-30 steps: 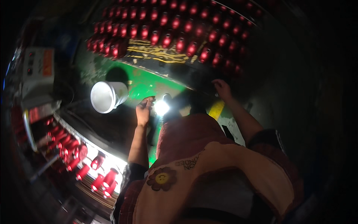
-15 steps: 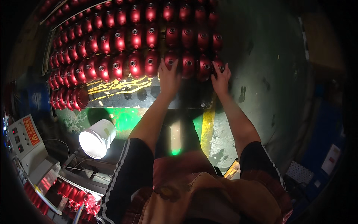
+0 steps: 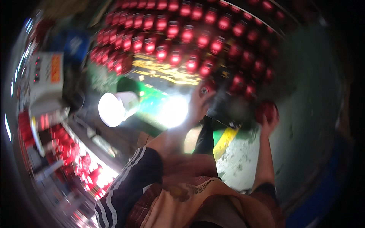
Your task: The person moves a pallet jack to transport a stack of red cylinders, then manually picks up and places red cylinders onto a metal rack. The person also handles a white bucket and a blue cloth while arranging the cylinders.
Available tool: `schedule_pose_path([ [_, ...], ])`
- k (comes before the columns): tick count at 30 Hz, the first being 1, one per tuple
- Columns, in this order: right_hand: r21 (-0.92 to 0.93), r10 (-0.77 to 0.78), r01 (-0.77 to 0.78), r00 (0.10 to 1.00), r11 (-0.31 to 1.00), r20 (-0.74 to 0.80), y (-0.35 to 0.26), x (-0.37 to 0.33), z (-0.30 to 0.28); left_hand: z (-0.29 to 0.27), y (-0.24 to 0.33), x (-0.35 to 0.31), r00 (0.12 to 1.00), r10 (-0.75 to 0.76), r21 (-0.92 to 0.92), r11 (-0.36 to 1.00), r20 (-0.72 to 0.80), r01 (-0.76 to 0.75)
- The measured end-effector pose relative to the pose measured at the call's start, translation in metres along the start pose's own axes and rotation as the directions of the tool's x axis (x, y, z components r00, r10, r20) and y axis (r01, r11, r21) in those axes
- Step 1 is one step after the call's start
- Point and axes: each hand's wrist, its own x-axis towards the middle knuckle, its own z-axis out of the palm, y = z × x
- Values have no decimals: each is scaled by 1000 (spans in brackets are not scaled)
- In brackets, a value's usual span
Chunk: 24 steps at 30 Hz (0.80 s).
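Observation:
In my left hand is a glossy red metal cylinder with a round dark-rimmed opening, its fingers closed round it. Out to the right, over the floor, my right hand grips another red metal cylinder. Both are lifted off the dark, yellow-streaked board, on which many like cylinders stand in rows. The picture is smeared by motion, so the fingertips are hard to make out.
A white bucket stands left of my left arm, next to green-painted floor with a bright glare. Farther left are a control box with an orange label and a lit rack of red parts. A yellow line crosses the floor.
Both hands have come away from the front row, each with a red metal cylinder. My right hand moved right and nearer; my left moved right and nearer too. The whole view has turned.

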Motion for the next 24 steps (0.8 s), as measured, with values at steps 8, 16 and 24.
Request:
schedule_pose_path([
  [8,596,-71,-205,911,776,407,-188,-56,-2,-253,7,-168,869,-415,-415,864,-268,285],
  [16,369,-552,-880,155,300,819,-441,-248,223,-414,-76,-311,453,-787,-886,246,-419,-393],
  [24,-597,-429,-770,-628,223,649,-597,-471,393,-499,-249,-363,593,-785,-527,-432,-179,-732],
])
